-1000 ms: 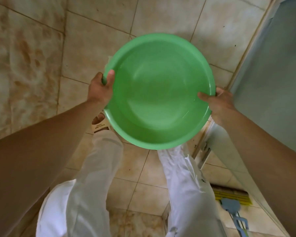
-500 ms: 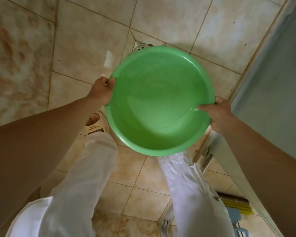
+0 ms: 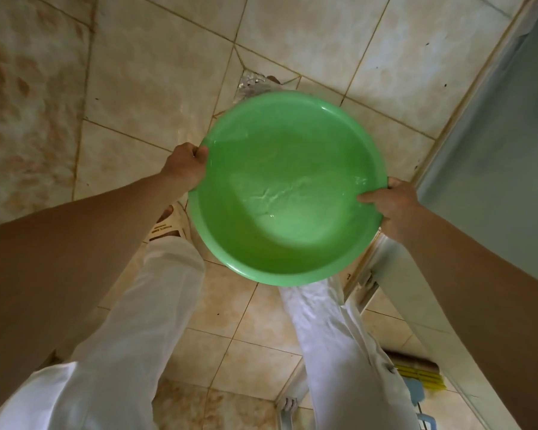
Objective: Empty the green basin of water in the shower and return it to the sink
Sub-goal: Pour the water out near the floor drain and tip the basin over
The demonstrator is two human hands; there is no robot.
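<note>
Left hand and right hand grip the green basin's opposite rims.

The basin was held above the tiled floor, gripped at its opposite rims between the fingers of the left hand and those of the right hand. Water lay in it. A floor drain was seen beyond the fingers, just past the far rim. A sandalled foot was placed below the left fingers. A door frame stood under the right fingers.
</note>
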